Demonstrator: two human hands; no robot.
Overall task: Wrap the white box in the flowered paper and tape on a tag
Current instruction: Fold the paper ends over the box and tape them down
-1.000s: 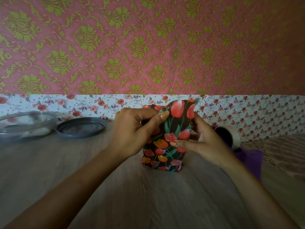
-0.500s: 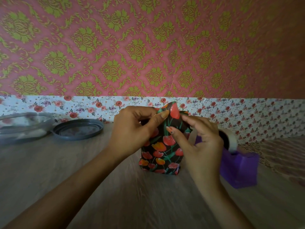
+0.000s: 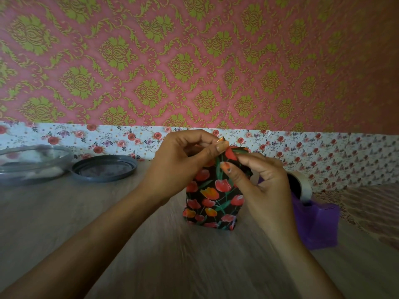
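Observation:
The box stands upright on the wooden table, fully covered in black flowered paper (image 3: 212,198) with red and orange tulips; no white shows. My left hand (image 3: 181,165) grips the paper at the box's top left, thumb pressing the upper flap. Over the top right, my right hand (image 3: 257,180) pinches the top flap between thumb and fingers. The upper end of the box is hidden behind both hands. I see no tag.
A purple tape dispenser (image 3: 317,223) with a roll of tape (image 3: 301,185) stands just right of the box. At the far left are a clear bowl (image 3: 32,162) and a dark round lid (image 3: 104,168). Patterned wallpaper rises behind the table.
My right hand rose from the box's right side onto the top flap and pinched it. The flap now sits folded lower. The left hand has stayed on the top left.

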